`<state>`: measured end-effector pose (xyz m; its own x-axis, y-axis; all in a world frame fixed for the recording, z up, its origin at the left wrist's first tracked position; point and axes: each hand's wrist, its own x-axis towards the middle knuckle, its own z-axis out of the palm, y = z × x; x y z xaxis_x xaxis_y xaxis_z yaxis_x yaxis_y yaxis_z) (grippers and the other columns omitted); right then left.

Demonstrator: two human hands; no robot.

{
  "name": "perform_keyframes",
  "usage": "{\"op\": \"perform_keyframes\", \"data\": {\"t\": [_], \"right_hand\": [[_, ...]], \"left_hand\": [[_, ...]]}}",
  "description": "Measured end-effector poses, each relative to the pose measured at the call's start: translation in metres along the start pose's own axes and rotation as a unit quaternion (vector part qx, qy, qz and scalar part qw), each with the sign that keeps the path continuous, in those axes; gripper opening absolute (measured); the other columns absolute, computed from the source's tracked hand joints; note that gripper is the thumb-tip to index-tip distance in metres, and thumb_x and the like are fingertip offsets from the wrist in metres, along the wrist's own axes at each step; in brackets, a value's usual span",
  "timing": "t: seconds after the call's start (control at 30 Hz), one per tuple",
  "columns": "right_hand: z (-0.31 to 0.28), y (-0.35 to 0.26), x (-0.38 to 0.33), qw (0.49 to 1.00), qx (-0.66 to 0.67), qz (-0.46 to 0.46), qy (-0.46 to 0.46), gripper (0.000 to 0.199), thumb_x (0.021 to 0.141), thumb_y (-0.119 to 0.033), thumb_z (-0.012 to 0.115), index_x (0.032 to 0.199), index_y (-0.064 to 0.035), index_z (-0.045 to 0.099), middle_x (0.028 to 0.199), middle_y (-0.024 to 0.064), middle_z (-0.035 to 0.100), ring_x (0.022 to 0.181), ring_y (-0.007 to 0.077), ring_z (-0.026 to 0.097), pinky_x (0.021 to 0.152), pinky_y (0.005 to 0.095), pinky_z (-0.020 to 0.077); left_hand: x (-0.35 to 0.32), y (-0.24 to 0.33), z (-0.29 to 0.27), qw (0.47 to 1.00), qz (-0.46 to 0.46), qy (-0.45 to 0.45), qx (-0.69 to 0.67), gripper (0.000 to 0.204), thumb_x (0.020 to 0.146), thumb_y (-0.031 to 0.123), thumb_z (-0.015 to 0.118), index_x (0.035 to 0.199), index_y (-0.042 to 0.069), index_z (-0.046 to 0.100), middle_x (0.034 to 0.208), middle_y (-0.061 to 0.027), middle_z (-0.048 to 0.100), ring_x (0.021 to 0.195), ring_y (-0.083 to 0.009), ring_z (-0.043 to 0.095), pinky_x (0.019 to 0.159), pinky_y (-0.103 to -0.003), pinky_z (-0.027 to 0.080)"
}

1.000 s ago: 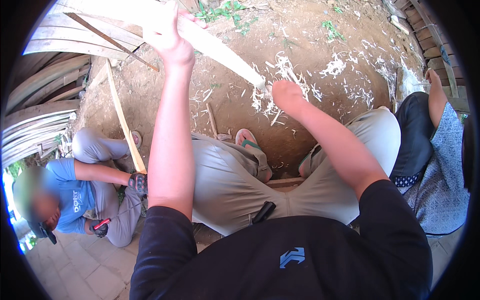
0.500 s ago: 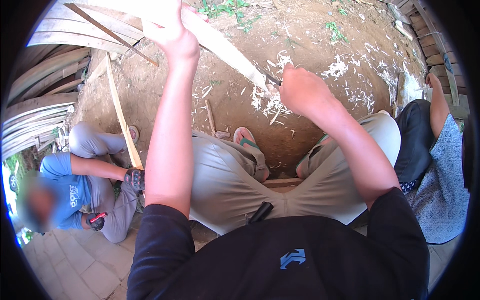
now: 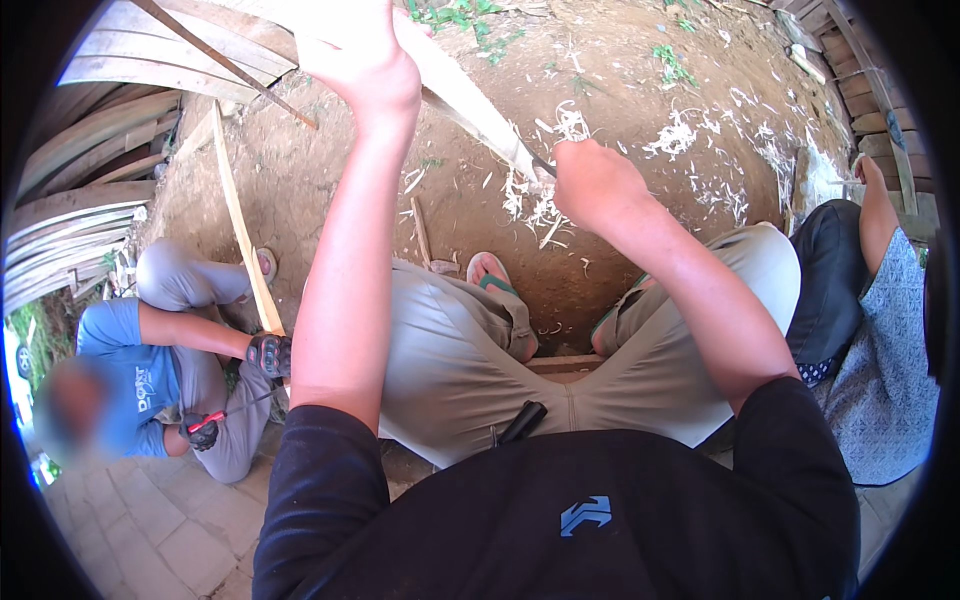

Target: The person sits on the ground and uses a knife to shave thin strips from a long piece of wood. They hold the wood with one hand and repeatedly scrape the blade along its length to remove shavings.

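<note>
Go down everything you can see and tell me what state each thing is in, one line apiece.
Pale wooden plank: slanted, narrowing toward its lower end
Left hand: gripping the plank, partly washed out
Knife: unsheathed, at the plank's lower end
Right hand: closed on the knife
Wood shavings: loose, scattered
Green-strapped flip-flops: worn
Co-worker's gloved hand: holding a red-handled tool

2 wearer's hands (image 3: pixel 603 186), 2 dark gloves (image 3: pixel 267 355)
</note>
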<state>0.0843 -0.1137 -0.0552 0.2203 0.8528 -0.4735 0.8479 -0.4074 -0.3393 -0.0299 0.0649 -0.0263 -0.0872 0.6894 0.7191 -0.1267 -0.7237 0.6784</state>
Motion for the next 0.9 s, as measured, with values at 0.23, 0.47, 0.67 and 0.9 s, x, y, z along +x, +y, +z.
{"op": "perform_keyframes", "data": {"t": [0.23,0.47,0.67,0.9], "right_hand": [[-0.007,0.004,0.011,1.0,-0.021,0.015,0.001,0.027,0.085,-0.013,0.068,0.109,-0.0009,0.066,0.106,0.0196,0.071,0.104,0.0331,0.07,0.088,0.0431,0.0564],[-0.012,0.025,0.029,0.998,0.038,0.033,-0.022,0.032,0.084,-0.011,0.065,0.113,0.0021,0.062,0.109,0.0228,0.07,0.106,0.0364,0.068,0.091,0.0452,0.0547],[-0.016,0.03,0.026,0.998,0.046,0.015,-0.028,0.026,0.083,-0.007,0.061,0.105,0.0042,0.067,0.105,0.026,0.07,0.101,0.0395,0.069,0.089,0.0457,0.0552],[-0.005,-0.007,0.01,1.0,-0.03,-0.004,0.003,0.021,0.082,-0.009,0.066,0.1,0.0011,0.067,0.102,0.0221,0.071,0.101,0.0361,0.07,0.087,0.0443,0.0564]], "left_hand": [[-0.002,0.0,-0.008,0.985,-0.121,-0.033,-0.119,0.018,0.09,0.017,0.07,0.097,0.002,0.062,0.074,-0.0059,0.061,0.062,-0.0156,0.061,0.059,-0.031,0.051],[0.002,-0.002,-0.008,0.973,-0.149,-0.117,-0.13,0.023,0.096,0.025,0.06,0.096,0.004,0.052,0.069,-0.0088,0.056,0.057,-0.0212,0.061,0.053,-0.038,0.056],[0.001,0.005,-0.004,0.954,-0.176,-0.158,-0.184,0.022,0.096,0.026,0.057,0.107,0.008,0.048,0.071,-0.0074,0.054,0.058,-0.0202,0.058,0.057,-0.038,0.055],[-0.012,0.009,-0.016,0.97,-0.166,-0.099,-0.148,0.024,0.093,0.018,0.065,0.107,0.001,0.053,0.075,-0.0092,0.059,0.06,-0.0191,0.063,0.052,-0.033,0.059]]}}
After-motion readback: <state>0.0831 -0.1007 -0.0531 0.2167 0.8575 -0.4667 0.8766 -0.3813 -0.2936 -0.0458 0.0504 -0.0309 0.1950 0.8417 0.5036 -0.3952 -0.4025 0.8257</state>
